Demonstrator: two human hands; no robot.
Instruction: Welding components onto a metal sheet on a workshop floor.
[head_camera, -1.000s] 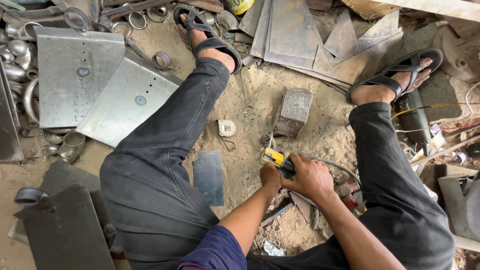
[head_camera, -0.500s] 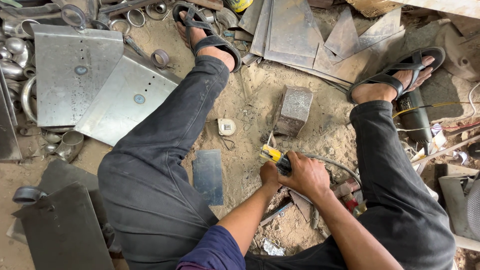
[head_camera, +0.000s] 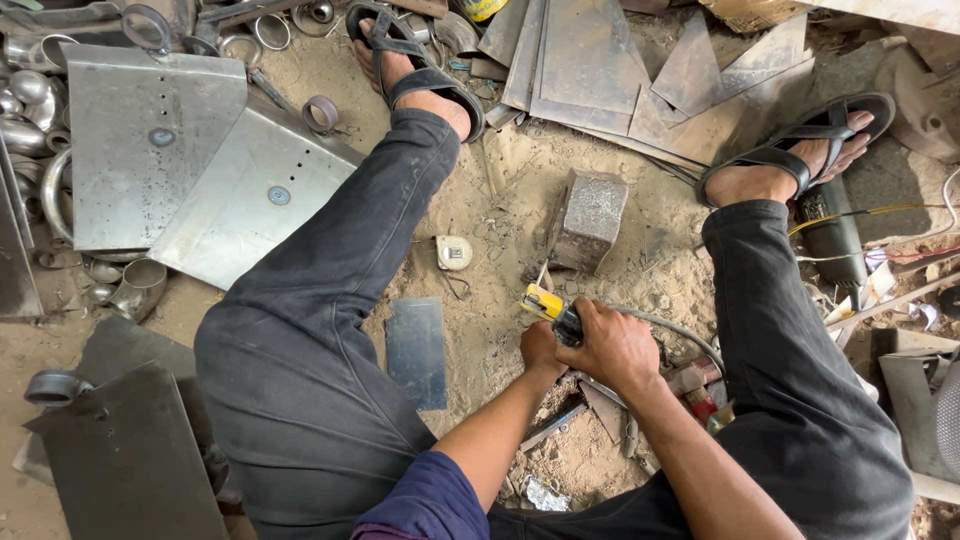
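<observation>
Both hands (head_camera: 590, 345) grip the yellow-headed tool (head_camera: 553, 308), its head poking out ahead.

Free room and obstacles on the sandy floor between the legs.

Both hands, left hand (head_camera: 541, 347) and right hand (head_camera: 615, 347), sit just behind the metal block (head_camera: 590, 217). Bare sand opens leftward between the tape measure (head_camera: 454, 252) and small steel plate (head_camera: 417, 350); the hose (head_camera: 672, 328) and scrap pieces (head_camera: 690, 385) crowd the right.

Dark trousers (head_camera: 330, 330), black sandals (head_camera: 420, 70), dark blue short sleeve (head_camera: 420, 500).
</observation>
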